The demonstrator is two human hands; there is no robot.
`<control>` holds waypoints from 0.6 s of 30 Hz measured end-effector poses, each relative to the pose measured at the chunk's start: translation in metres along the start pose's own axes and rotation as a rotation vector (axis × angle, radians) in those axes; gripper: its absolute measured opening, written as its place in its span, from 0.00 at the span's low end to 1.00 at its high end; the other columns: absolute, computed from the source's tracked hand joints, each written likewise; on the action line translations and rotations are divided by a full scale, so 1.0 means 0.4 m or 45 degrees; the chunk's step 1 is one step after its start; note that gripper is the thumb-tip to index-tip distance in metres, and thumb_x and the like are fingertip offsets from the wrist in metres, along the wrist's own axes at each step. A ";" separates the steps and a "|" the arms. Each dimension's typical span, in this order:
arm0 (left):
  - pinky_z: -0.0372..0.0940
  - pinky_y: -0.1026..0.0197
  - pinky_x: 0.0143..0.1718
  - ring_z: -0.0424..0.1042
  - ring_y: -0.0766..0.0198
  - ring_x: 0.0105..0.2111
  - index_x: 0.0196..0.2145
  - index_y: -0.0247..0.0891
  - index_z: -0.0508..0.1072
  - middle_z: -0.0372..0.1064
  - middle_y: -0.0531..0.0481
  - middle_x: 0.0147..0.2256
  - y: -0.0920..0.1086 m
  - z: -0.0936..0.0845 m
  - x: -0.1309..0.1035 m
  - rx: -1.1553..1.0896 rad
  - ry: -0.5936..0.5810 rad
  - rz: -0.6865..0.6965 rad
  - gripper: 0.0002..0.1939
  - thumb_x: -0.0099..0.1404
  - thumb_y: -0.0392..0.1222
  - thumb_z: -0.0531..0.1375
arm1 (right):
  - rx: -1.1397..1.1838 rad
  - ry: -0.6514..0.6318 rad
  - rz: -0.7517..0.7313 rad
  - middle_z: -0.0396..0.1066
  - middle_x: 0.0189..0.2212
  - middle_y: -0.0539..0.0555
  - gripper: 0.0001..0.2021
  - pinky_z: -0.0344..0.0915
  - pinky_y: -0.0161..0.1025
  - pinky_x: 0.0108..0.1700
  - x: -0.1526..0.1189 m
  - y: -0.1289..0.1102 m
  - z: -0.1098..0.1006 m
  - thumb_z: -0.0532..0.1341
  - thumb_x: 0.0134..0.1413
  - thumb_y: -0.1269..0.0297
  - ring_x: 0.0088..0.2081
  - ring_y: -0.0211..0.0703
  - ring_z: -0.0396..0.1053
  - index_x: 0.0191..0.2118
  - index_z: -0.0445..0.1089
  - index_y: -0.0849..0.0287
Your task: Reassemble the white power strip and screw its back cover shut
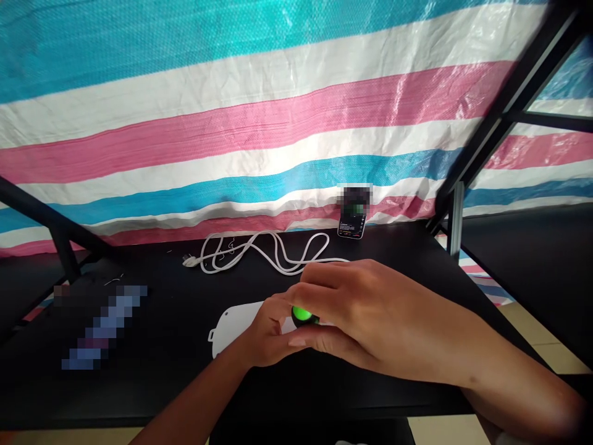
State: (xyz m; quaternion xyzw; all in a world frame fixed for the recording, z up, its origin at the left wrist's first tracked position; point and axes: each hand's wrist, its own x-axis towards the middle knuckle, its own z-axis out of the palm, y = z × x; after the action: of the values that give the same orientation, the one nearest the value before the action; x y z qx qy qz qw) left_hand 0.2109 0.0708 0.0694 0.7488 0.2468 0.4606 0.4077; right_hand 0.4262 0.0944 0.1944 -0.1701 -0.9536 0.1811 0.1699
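Note:
A white, long plastic casing with a rounded end, which looks like a power strip, lies on the black table under my hands. A small hanging loop and a hole show at its left end. My right hand is closed round a screwdriver, whose green and black handle end points up at me. The screwdriver's shaft and tip are hidden. My left hand sits over the casing, against the right fingers, its thumb and fingers curled in beside the screwdriver. What lies between the left fingertips is covered.
Behind my hands a white cord with a plug lies in loops. A phone leans against the striped plastic sheet at the back. A blurred-out blue item lies left. Black frame bars rise at both sides.

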 end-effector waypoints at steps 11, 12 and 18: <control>0.68 0.62 0.37 0.71 0.61 0.35 0.43 0.38 0.76 0.72 0.51 0.36 -0.017 -0.005 -0.011 0.031 0.122 0.001 0.12 0.63 0.41 0.69 | 0.010 0.027 0.032 0.72 0.39 0.53 0.15 0.60 0.38 0.35 0.003 0.003 0.003 0.56 0.72 0.53 0.35 0.38 0.68 0.51 0.71 0.58; 0.69 0.61 0.38 0.72 0.60 0.36 0.42 0.38 0.76 0.72 0.50 0.36 -0.017 -0.006 -0.012 0.021 0.122 -0.011 0.10 0.65 0.41 0.68 | 0.027 0.011 0.016 0.73 0.40 0.53 0.14 0.60 0.37 0.36 0.003 0.004 0.002 0.56 0.73 0.54 0.36 0.38 0.69 0.52 0.71 0.58; 0.72 0.57 0.45 0.77 0.52 0.44 0.48 0.37 0.79 0.77 0.44 0.43 -0.013 -0.007 -0.015 -0.067 -0.016 -0.147 0.15 0.63 0.42 0.70 | 0.126 -0.023 -0.063 0.75 0.38 0.52 0.14 0.62 0.36 0.37 0.012 0.004 0.007 0.56 0.73 0.57 0.37 0.36 0.72 0.47 0.76 0.56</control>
State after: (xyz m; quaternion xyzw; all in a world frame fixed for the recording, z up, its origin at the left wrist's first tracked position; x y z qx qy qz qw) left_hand 0.2058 0.0703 0.0626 0.7252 0.2748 0.4379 0.4547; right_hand 0.4214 0.0970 0.1925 -0.1362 -0.9489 0.2253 0.1741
